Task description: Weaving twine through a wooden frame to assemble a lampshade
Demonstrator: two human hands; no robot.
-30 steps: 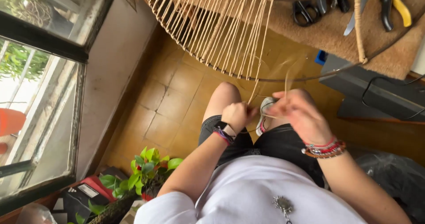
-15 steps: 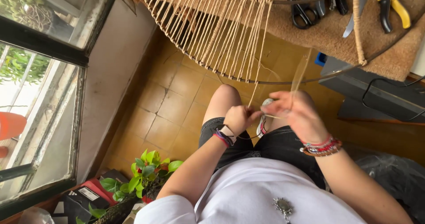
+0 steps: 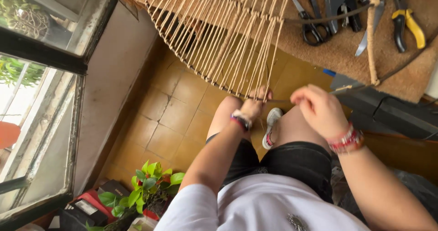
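A thin tan cord [image 3: 280,101] runs tight between the two hands, just under the low rim of a round wire frame [image 3: 219,82] wrapped with many cords. The left hand [image 3: 255,104] is up at the rim, fingers curled shut, pinching the cord there so it stays in place. The right hand [image 3: 319,110] is a little way off to the side, fingers closed on the other end, which keeps the cord straight. The frame hangs off a table [image 3: 346,53] covered in brown cloth. Scissors [image 3: 310,28] and yellow-handled pliers [image 3: 408,23] lie on it, close by. Down on the tiled floor [image 3: 178,117] stands a green plant [image 3: 146,190] near the window [image 3: 41,89].
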